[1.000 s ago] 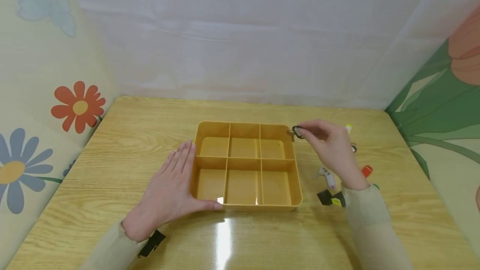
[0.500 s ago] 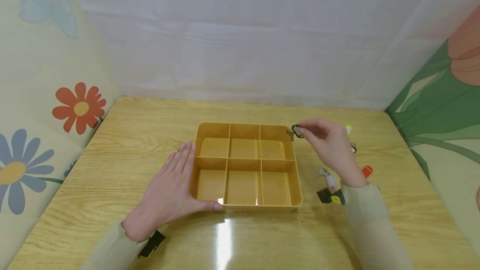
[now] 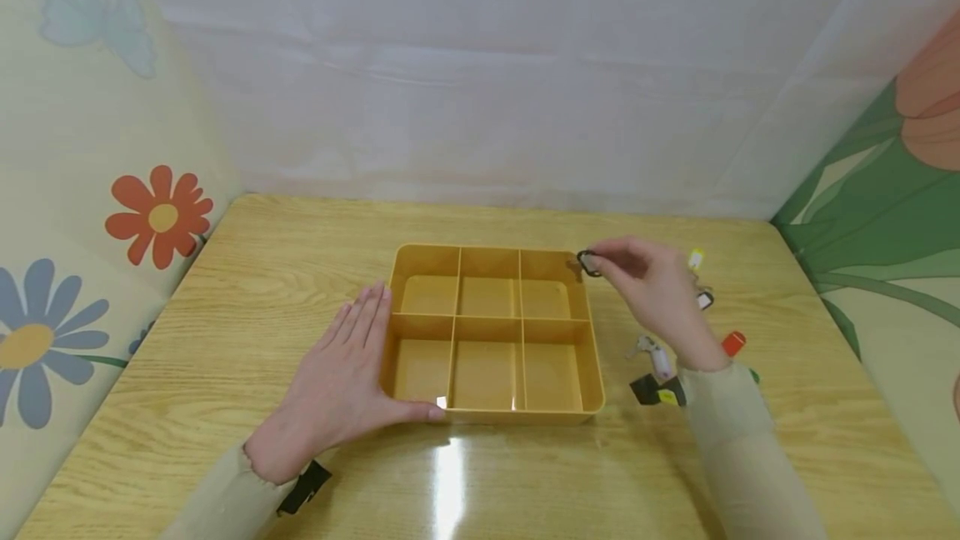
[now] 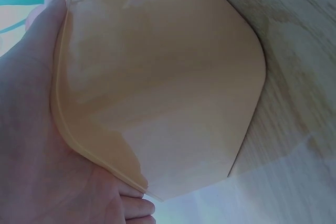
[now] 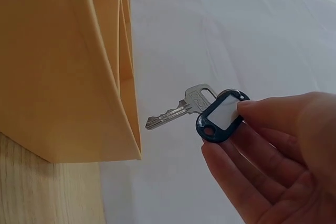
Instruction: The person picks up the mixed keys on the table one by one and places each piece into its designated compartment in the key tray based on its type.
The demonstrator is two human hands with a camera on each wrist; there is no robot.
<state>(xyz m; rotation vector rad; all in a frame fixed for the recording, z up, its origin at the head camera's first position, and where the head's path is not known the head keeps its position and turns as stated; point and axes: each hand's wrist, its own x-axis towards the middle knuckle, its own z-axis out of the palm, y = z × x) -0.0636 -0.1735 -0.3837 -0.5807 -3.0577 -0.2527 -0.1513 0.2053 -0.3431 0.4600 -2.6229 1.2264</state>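
A yellow box [image 3: 517, 417] with several compartments sits on the wooden table. My left hand [image 3: 345, 377] rests along its left wall with fingers straight, and the thumb lies along the front edge. In the left wrist view, that palm is against the box's rim [image 4: 63, 119]. Beyond the back right corner, my right hand [image 3: 652, 282] pinches a dark key tag [image 5: 223, 114] with a white label between thumb and fingers. From the tag a silver key [image 5: 173, 114] points toward the box wall; the right wrist view shows a small gap between them.
To the right of the box lie a pale tag with a key [image 3: 660, 362], a red tag [image 3: 733, 343], a yellow-edged tag [image 3: 696, 258], a black-rimmed tag [image 3: 705, 300] and something green [image 3: 755, 376] partly behind the sleeve. A white cloth [image 3: 480, 90] hangs behind the table.
My right hand has shifted slightly left with the key and tag, bringing them over the box's back right corner in the head view. The left hand and box stay put.
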